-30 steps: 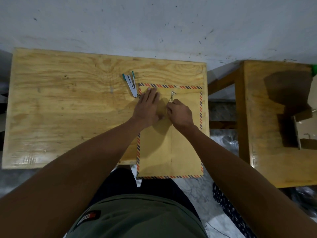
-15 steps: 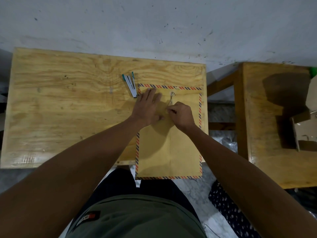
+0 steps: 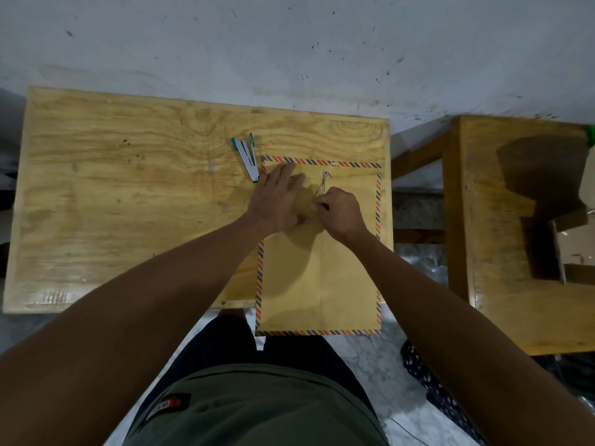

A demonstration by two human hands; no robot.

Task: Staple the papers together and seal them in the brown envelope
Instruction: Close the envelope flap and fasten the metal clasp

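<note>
On table [image 3: 128,188], stripe-edged brown envelope [image 3: 318,278]

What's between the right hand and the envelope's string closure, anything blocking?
Nothing visible. The right hand already pinches the string running from the eyelet on the brown envelope. The left hand rests flat on the flap beside it; the stapler lies off to the left.
</note>
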